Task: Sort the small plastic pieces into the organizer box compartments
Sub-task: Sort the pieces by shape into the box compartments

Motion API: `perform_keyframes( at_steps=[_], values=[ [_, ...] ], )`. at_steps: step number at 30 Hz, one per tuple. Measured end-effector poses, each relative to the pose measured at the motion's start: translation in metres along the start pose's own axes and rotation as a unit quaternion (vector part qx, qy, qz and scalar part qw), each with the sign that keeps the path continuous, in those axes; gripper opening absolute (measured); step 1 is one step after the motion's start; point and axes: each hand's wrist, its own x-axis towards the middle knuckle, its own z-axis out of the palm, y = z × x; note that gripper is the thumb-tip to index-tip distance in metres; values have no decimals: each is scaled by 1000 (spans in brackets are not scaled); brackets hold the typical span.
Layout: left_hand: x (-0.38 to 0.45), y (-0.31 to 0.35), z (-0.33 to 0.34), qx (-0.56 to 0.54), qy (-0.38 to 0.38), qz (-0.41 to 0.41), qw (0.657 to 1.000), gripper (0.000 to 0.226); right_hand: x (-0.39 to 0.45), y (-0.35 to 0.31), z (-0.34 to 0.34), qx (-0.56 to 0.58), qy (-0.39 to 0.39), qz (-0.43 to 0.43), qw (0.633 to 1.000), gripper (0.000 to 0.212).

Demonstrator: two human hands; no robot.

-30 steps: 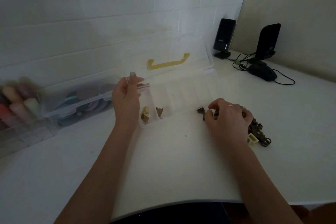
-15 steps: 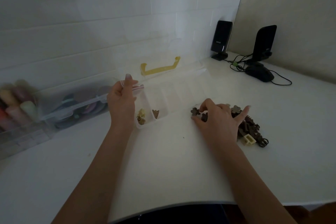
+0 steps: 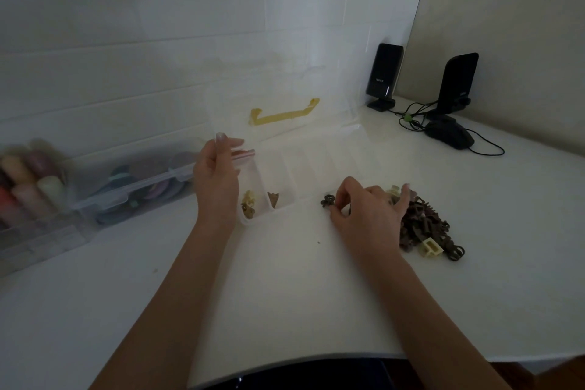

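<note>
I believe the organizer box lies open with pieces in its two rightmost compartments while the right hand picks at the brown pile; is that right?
Not quite: the head view shows the pieces in the two leftmost compartments of the open organizer box. The right hand does pick at the brown pile.

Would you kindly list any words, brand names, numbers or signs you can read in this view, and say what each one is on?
Left black speaker: a small white brand mark low on its front, too blurred to read with certainty.
Right black speaker: a small pale mark near its base, too small to read.
Organizer box, yellow handle, plastic pieces: no text visible.
</note>
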Motion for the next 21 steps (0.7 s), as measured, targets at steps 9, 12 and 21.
perform_keyframes(
  at_steps=[9,12,21],
  values=[
    [-1,0,1,-5,-1,6,1000,35,-6,2,-7,51,44,-2,998,15],
    [0,0,2,-6,-7,3,1000,35,-6,1,-10,142,49,-40,988,22],
    [2,1,1,2,-4,-13,1000,36,-10,-16,-22,315,-6,-127,940,34]
  ],
)
